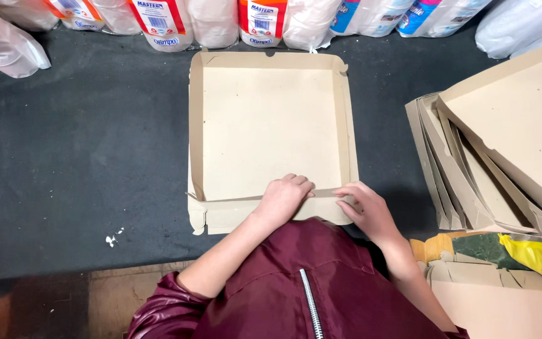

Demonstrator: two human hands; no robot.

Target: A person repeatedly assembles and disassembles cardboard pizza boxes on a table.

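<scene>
A flat square cardboard box (271, 125) lies on the dark work surface (83, 157), with its left, far and right walls folded up. My left hand (283, 198) presses down on the near flap of the box, fingers curled over the fold line. My right hand (364, 207) rests just to its right on the same flap near the box's near-right corner, fingers flat and pointing left. Neither hand lifts anything. My maroon zip jacket fills the bottom middle of the view.
A stack of folded cardboard boxes (503, 150) leans at the right. Plastic-wrapped paper rolls (221, 22) line the far edge. A yellow bag (534, 254) and flat cardboard sheets (503, 301) lie at the lower right. White specks (114, 237) mark the surface at the left.
</scene>
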